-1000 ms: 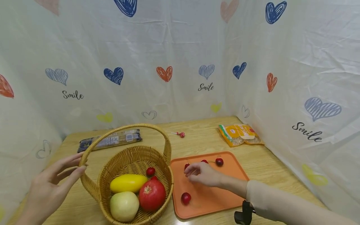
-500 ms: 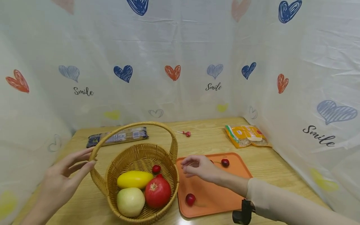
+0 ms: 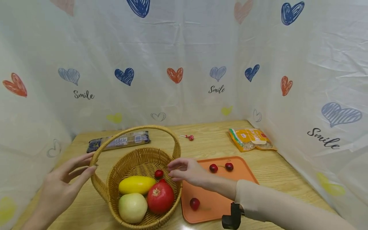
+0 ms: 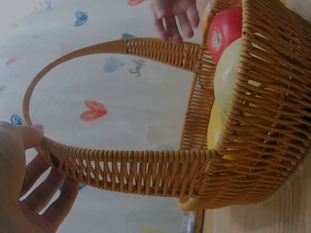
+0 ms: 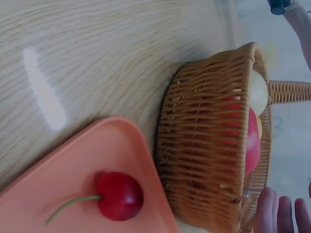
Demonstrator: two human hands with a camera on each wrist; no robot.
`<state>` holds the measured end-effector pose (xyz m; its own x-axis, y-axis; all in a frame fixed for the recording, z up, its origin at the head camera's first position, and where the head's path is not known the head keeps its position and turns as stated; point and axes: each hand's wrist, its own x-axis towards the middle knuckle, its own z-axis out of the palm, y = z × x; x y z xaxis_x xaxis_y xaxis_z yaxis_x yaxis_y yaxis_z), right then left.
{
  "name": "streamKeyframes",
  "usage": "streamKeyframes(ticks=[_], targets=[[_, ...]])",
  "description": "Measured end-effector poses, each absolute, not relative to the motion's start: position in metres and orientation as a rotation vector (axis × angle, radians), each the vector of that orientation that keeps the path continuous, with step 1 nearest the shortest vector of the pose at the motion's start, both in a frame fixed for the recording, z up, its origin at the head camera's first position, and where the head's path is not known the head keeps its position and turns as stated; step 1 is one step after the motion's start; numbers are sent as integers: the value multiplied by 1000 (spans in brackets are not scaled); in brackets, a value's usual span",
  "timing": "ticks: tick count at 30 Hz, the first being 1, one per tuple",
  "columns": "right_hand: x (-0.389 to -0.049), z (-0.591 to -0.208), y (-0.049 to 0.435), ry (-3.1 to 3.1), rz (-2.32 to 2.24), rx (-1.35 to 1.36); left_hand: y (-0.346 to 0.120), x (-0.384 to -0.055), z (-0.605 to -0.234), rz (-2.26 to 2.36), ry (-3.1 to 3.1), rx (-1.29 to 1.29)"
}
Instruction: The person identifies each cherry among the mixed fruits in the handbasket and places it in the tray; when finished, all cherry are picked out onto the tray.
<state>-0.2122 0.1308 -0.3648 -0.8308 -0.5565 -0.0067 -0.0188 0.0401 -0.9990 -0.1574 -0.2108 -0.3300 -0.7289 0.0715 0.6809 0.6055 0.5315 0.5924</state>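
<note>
My left hand holds the handle of a wicker basket, thumb on one side and fingers on the other. A yellow oblong fruit, a pale green round fruit, a pomegranate and a cherry lie inside. Over the basket's right rim hovers my right hand, fingers lightly bent. In the left wrist view its fingers look spread; no held thing shows, though its underside is partly hidden. On the orange tray are cherries, two of them joined by stems.
A long clear packet lies behind the basket, with a red lollipop to its right. An orange food bag lies at the back right. Curtains printed with hearts enclose the wooden table.
My right hand has moved left from the tray to the basket's rim. One cherry by its fingertips has gone out of sight. My left hand stays at the handle; the view shifted slightly.
</note>
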Motion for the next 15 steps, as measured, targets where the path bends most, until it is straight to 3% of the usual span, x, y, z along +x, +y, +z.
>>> streamKeyframes(ticks=[15], targets=[[-219,-355,71,2075,-1780,-397,-210,-156,-330,-1159,-2176,-514]])
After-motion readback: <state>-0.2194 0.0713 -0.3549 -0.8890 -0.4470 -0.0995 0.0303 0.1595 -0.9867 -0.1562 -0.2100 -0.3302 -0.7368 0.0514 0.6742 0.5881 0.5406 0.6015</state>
